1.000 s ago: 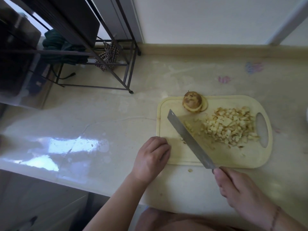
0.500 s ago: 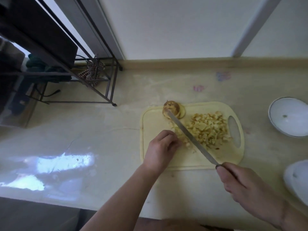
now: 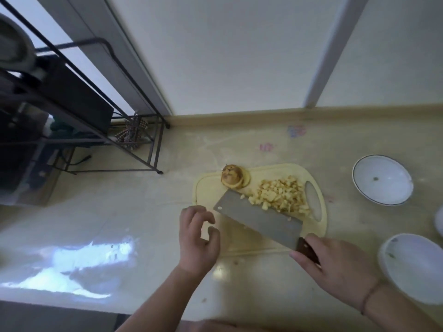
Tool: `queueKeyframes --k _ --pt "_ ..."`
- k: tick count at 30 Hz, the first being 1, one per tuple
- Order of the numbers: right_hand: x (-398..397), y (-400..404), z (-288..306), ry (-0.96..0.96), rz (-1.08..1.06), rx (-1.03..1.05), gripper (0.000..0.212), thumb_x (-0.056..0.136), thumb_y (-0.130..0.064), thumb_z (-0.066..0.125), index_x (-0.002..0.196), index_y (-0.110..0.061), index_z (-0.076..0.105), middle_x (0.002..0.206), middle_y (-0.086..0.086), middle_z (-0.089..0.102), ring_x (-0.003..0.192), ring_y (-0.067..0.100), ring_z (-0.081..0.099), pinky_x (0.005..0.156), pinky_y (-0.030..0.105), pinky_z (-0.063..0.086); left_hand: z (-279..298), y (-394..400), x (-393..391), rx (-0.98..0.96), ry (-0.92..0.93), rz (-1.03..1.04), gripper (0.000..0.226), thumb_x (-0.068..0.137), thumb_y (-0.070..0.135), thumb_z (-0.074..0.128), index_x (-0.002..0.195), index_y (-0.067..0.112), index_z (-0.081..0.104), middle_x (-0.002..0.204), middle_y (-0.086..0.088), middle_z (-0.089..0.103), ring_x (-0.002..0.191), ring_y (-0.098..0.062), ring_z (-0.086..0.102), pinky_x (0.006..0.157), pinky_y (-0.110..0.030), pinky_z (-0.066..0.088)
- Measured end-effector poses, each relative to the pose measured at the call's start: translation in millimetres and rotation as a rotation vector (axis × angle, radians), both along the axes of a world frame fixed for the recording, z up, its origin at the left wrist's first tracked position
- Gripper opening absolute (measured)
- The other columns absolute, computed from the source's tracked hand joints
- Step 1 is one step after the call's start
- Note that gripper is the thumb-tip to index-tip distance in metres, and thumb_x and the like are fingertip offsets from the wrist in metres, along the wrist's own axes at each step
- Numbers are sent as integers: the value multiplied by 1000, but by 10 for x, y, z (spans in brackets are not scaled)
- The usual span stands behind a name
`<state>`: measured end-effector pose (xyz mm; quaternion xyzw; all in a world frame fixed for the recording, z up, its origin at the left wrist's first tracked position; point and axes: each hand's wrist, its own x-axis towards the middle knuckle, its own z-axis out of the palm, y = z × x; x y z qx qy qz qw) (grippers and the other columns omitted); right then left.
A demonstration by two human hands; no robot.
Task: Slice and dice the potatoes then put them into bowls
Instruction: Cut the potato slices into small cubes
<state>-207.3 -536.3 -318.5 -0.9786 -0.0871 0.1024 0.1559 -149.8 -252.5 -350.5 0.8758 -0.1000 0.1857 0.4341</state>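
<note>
A pile of diced potato (image 3: 280,196) lies on the right half of the pale yellow cutting board (image 3: 208,188). An uncut potato end piece (image 3: 232,179) sits at the board's far left corner. My right hand (image 3: 335,264) grips the dark handle of a cleaver (image 3: 260,218), whose broad blade lies tilted flat against the near side of the pile. My left hand (image 3: 197,238) hovers at the board's left near edge, fingers loosely curled, holding nothing. Two white bowls stand to the right: one far (image 3: 383,179), one near (image 3: 414,267).
A black wire rack (image 3: 100,130) with dark items stands at the back left against the wall. A third white dish edge (image 3: 440,222) shows at the right frame border. Small potato bits lie on the beige counter (image 3: 143,212) near the board's front edge.
The cleaver blade turned from edge-on to flat and slid against the diced pile. My left hand pulled back off the board and opened. The view shifted right, showing the bowls.
</note>
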Motion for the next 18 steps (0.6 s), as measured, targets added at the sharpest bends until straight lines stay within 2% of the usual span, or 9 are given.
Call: queueKeyframes --k 2,3,5,7,12,16,18 --pt "11 -32 -55 -48 64 -63 51 89 -75 9 77 -32 34 59 -4 60 47 21 60 39 31 40 167 -56 90 47 -52 -170 12 76 9 55 85 15 53 85 3 54 81 -18 50 76 -27 42" --pt "19 -45 -74 -81 89 -78 52 91 -72 13 76 -30 40 56 -4 58 42 20 57 35 29 39 222 -97 164 123 -18 -266 6 77 13 59 82 15 55 79 5 54 77 -17 49 72 -29 43" --pt "40 -60 -74 -143 122 -91 57 93 -69 16 76 -27 49 53 -5 57 37 18 55 31 27 37 259 -188 347 347 159 -381 13 80 28 62 75 18 56 71 11 50 70 -13 45 66 -33 44" --pt "58 -76 -83 -202 148 -123 59 93 -69 15 76 -27 53 52 -6 55 35 16 53 30 26 34 219 -266 507 481 290 -456 20 82 37 61 73 19 57 70 11 52 70 -15 45 65 -33 46" --pt "104 -86 -116 -274 194 -166 61 94 -65 15 72 -25 56 48 -4 53 32 18 50 30 26 31 97 -413 676 450 412 -575 22 89 32 70 77 15 62 77 8 52 76 -14 47 69 -31 46" --pt "161 -41 -59 -260 217 -239 48 84 -65 32 67 -26 55 47 -4 51 31 17 47 31 25 26 49 -556 699 446 421 -496 21 93 28 70 82 11 65 83 2 56 78 -14 47 69 -29 41" --pt "179 -34 -40 -252 223 -230 46 81 -64 36 65 -24 54 45 -4 50 29 17 46 30 23 26 27 -593 678 425 357 -418 16 92 23 70 84 10 67 85 -2 61 80 -19 53 69 -30 46"
